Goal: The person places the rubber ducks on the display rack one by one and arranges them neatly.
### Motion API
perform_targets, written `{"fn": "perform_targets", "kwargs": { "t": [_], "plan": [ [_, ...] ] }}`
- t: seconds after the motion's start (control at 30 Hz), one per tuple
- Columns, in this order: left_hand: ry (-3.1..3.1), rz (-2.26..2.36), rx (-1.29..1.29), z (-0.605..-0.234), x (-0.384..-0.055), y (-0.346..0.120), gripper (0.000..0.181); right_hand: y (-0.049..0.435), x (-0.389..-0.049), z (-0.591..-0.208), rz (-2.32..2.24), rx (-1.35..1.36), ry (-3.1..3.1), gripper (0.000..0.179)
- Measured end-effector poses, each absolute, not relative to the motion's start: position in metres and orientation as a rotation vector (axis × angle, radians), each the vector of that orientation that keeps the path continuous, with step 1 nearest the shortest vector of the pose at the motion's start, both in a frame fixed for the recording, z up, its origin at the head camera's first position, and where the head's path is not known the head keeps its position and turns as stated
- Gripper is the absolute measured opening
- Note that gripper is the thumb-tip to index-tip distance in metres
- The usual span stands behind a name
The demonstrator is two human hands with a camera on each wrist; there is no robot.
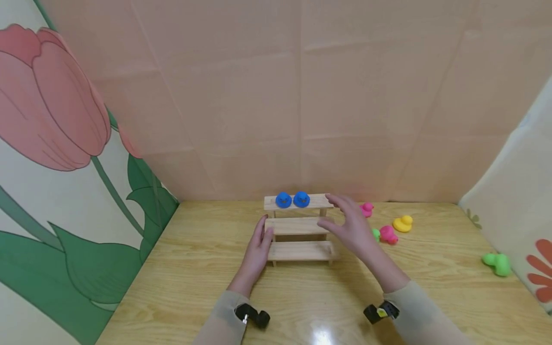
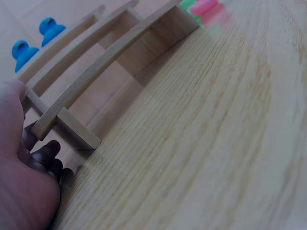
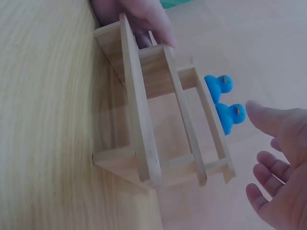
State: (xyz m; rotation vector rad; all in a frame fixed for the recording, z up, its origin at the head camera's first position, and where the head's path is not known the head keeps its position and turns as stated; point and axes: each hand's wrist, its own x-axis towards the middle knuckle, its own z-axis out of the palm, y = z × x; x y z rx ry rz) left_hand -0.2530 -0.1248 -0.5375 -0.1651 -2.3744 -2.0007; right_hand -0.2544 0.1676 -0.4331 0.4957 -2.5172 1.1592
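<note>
A small three-tier wooden stand [image 1: 301, 250] stands on the table, its steps rising toward the back. Two blue toy ducks [image 1: 301, 199] sit side by side on its top tier, left of the middle. My left hand [image 1: 258, 244] grips the stand's left end, thumb toward the front and fingers behind the side; some fingertips show beneath a step in the left wrist view. Off the stand's right end hovers my right hand [image 1: 352, 227], thumb and fingers spread apart with nothing between them. In the right wrist view its thumb points toward the nearer duck [image 3: 232, 115].
Right of the stand lie pink ducks [image 1: 388, 235], a yellow duck [image 1: 403, 224] and a partly hidden green toy [image 1: 376, 234]. Another green duck [image 1: 497, 264] is far right by the side wall. A cloth backdrop [image 1: 297, 105] rises behind the wooden table [image 1: 198, 268].
</note>
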Motion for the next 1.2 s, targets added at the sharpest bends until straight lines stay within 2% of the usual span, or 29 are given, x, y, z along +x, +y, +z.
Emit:
{"fn": "perform_targets", "kwargs": {
  "t": [0.63, 0.8, 1.2],
  "plan": [
    [-2.384, -1.999, -0.168, -0.534, -0.25, -0.125, 0.067, 0.244, -0.213, -0.442, 0.894, 0.525, -2.496, 0.073],
    [-2.38, -2.005, -0.166, -0.534, -0.251, -0.125, 0.067, 0.271, -0.208, -0.449, 0.837, 0.479, -2.496, 0.077],
    [-2.378, -2.011, -0.167, -0.536, -0.253, -0.125, 0.067, 0.343, -0.197, -0.474, 0.769, 0.347, -2.504, 0.074]
  ]
}}
